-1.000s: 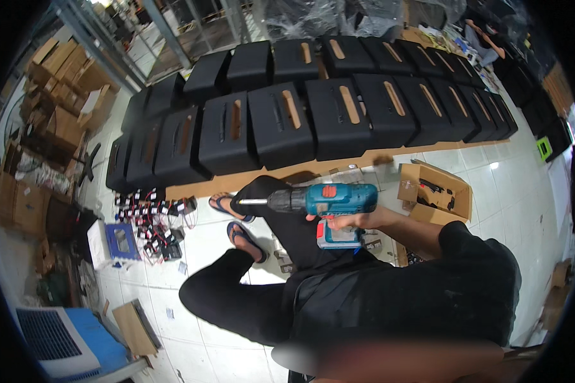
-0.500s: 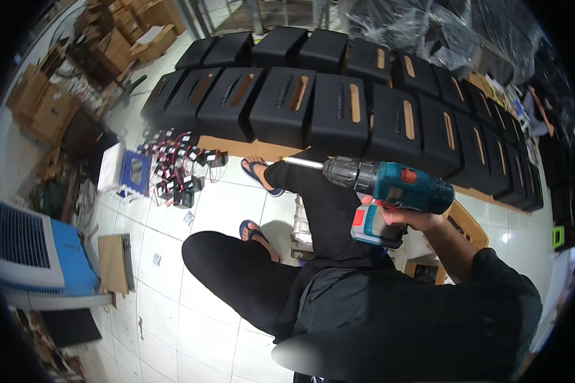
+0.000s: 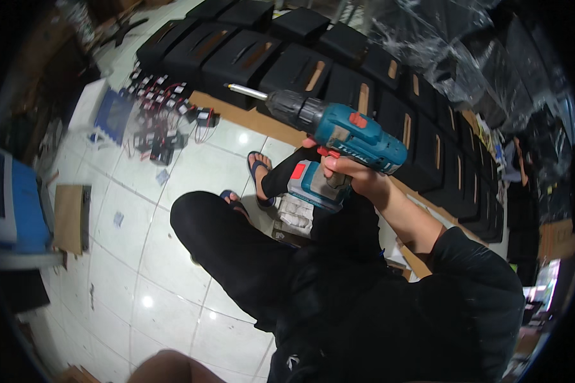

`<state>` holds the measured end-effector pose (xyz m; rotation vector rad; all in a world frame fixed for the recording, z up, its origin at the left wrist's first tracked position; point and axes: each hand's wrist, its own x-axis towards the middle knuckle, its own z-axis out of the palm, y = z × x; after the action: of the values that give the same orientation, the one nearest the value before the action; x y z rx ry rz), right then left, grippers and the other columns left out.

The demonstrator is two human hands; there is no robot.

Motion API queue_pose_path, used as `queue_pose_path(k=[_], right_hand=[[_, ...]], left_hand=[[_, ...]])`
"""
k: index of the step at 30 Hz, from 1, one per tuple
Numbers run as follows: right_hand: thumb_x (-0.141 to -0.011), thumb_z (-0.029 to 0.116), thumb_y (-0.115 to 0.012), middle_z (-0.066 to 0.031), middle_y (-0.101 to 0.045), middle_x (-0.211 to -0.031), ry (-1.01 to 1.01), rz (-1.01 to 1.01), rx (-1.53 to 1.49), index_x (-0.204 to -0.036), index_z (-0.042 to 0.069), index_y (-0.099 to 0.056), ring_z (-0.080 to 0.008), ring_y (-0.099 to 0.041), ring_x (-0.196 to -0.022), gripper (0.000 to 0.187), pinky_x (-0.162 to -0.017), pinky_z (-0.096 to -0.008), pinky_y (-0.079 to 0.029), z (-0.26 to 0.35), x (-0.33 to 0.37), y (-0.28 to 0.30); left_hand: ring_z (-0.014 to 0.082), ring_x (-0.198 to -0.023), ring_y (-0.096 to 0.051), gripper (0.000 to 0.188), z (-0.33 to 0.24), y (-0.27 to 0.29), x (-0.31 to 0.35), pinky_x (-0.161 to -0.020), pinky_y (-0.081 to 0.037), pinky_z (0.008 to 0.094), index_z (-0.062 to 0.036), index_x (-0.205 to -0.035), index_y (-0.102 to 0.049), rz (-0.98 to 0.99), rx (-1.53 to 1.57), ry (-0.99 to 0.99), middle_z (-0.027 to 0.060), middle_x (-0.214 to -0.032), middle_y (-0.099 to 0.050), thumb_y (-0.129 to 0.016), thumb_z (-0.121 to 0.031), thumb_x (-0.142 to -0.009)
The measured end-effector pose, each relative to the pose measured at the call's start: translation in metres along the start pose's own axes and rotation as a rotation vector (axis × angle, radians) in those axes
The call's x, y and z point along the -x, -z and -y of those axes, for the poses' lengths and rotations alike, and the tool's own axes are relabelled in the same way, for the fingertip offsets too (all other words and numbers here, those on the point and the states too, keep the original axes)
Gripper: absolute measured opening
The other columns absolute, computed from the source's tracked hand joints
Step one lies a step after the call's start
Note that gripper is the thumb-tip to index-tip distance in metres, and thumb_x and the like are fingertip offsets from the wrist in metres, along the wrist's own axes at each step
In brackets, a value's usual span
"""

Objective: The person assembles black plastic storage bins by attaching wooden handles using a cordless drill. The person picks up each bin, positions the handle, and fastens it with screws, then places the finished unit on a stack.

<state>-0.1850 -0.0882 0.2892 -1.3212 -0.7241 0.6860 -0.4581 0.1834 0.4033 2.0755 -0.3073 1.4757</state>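
Note:
My right hand [image 3: 359, 173] is wrapped round the grip of a teal and black cordless drill [image 3: 358, 135]. A finger lies by its red trigger. The drill's long silver bit [image 3: 248, 92] points to the far left, in the air over the black boxes. A teal battery pack [image 3: 313, 185] with a red tab sits under the grip, above my bent leg. At the bottom edge a bare, rounded piece of skin [image 3: 171, 369] shows, seemingly my left arm; no fingers of my left hand are visible.
Rows of black boxes [image 3: 291, 67] with slotted tops stand on cardboard [image 3: 236, 117] ahead. Several small black parts with red wires [image 3: 163, 150] lie on the tiled floor, beside a blue-and-white box [image 3: 114, 116]. Clear plastic wrap [image 3: 428, 45] covers things far right. A blue cooler [image 3: 22, 204] stands left.
My right hand has carried the drill up and to the left as the view shifted. The bare skin at the bottom edge has come into view.

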Motion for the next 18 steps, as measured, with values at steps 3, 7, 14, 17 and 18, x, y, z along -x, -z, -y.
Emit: queue_pose_path(k=[3, 7, 14, 17, 18], right_hand=[[-0.085, 0.011, -0.074, -0.0158, -0.069, -0.126, -0.193, 0.026, -0.137, -0.131, -0.004, -0.059, -0.0153, -0.063, -0.077, 0.050, -0.075, -0.0295, -0.053, -0.021, -0.011, -0.014], [-0.087, 0.010, -0.075, -0.0109, -0.069, -0.127, -0.227, 0.020, -0.120, -0.134, 0.003, -0.062, -0.0085, -0.060, -0.084, 0.048, -0.079, -0.0249, -0.052, -0.037, -0.010, -0.035], [-0.089, 0.005, -0.072, -0.0137, -0.068, -0.130, -0.248, 0.069, -0.117, -0.128, 0.001, -0.064, -0.0115, -0.063, -0.083, 0.040, -0.079, -0.0279, -0.054, -0.040, -0.018, -0.036], [-0.089, 0.007, -0.072, -0.0150, -0.067, -0.130, -0.268, 0.070, -0.081, -0.124, -0.002, -0.064, -0.0132, -0.063, -0.082, 0.036, -0.080, -0.0292, -0.054, -0.030, -0.004, -0.027], [-0.089, 0.007, -0.072, -0.0143, -0.068, -0.129, -0.265, 0.082, -0.079, -0.124, -0.002, -0.065, -0.0126, -0.063, -0.082, 0.037, -0.081, -0.0288, -0.054, -0.029, -0.003, -0.026]], left_hand=[[0.0284, -0.109, -0.065, 0.025, 0.001, 0.036, 0.004, -0.098, -0.049, 0.0379, -0.0038, -0.117, -0.067, -0.037, -0.050, 0.016, 0.0123, -0.114, -0.070, -0.072, -0.009, -0.093], [0.0286, -0.109, -0.065, 0.025, 0.002, 0.052, 0.038, -0.099, -0.049, 0.0381, -0.0040, -0.117, -0.067, -0.054, -0.068, 0.082, 0.0123, -0.114, -0.070, -0.073, -0.009, -0.093], [0.0289, -0.110, -0.065, 0.025, -0.011, 0.007, 0.033, -0.100, -0.048, 0.0384, -0.0045, -0.117, -0.067, 0.008, 0.033, 0.073, 0.0122, -0.115, -0.069, -0.073, -0.010, -0.093], [0.0290, -0.110, -0.064, 0.025, -0.015, -0.021, 0.028, -0.100, -0.048, 0.0385, -0.0047, -0.117, -0.067, -0.016, 0.109, 0.046, 0.0122, -0.115, -0.069, -0.073, -0.010, -0.093], [0.0291, -0.110, -0.064, 0.025, -0.017, -0.029, 0.027, -0.100, -0.048, 0.0386, -0.0047, -0.117, -0.067, -0.018, 0.123, 0.031, 0.0122, -0.115, -0.069, -0.073, -0.010, -0.093]])
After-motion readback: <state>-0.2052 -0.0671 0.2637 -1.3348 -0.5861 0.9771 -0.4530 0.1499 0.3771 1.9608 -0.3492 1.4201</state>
